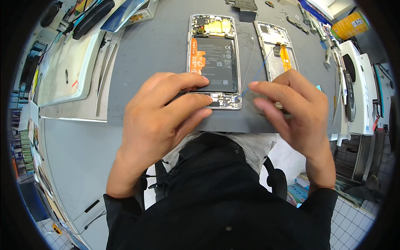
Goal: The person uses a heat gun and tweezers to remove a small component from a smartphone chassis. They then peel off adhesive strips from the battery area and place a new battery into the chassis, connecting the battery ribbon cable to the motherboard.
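An opened phone [213, 62] lies on the grey mat with its black battery, orange label and circuit boards exposed. My left hand [160, 104] holds it at the lower left, one fingertip on the battery, another on the bottom board, and the thumb by the near edge. A thin blue cable [261, 68] runs up and right from the phone's lower right corner. Beside it, my right hand [298, 104] has thumb and forefinger apart; the forefinger tip is close to the cable. A second phone frame [273, 37] with an orange flex strip lies partly behind this hand.
A thin metal probe [249, 62] lies between the two phones. Dark phone parts [243, 6] sit at the far edge, with screwdrivers [317, 29] and a yellow can [351, 24] at the right. A white-framed panel [66, 71] stands at left on the grey mat's [141, 54] side.
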### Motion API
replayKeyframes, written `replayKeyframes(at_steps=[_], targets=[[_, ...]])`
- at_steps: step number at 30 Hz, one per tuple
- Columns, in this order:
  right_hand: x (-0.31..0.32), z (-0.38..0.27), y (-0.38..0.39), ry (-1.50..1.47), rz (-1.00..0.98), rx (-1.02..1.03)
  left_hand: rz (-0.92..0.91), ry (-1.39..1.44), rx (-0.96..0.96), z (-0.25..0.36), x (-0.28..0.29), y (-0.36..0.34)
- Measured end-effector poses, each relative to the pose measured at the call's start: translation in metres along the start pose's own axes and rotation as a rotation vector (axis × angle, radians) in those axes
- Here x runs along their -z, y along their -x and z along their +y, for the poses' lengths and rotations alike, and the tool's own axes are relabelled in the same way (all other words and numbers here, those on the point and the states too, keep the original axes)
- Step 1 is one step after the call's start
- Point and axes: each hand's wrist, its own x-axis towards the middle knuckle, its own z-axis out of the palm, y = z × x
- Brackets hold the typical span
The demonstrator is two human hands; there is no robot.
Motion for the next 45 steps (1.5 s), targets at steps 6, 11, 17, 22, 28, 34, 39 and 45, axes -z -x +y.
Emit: replayKeyframes(at_steps=[6, 11, 17, 22, 28, 34, 39, 45], targets=[[-0.005, -0.004, 0.017, 0.065, -0.005, -0.002, -0.035, -0.019, 0.039, 0.006, 0.001, -0.001], [-0.016, -0.017, 0.018, 0.129, 0.019, 0.009, 0.004, 0.061, 0.096, 0.004, -0.001, 0.004], [-0.028, -0.029, 0.014, 0.173, 0.006, 0.078, 0.057, 0.01, 0.241, 0.022, -0.004, 0.001], [-0.034, -0.029, 0.011, 0.155, 0.021, 0.107, 0.054, -0.043, 0.332, 0.026, -0.007, 0.001], [-0.029, -0.017, 0.002, 0.142, 0.149, 0.169, 0.069, -0.029, 0.283, 0.019, -0.004, 0.005], [-0.042, -0.015, -0.015, 0.189, 0.16, 0.333, -0.088, 0.105, 0.244, 0.0, 0.022, 0.006], [-0.047, -0.015, -0.023, 0.235, 0.133, 0.412, -0.072, 0.172, 0.216, -0.009, 0.021, 0.012], [-0.051, -0.011, -0.025, 0.231, 0.131, 0.427, -0.013, 0.158, 0.18, -0.009, 0.012, 0.015]])
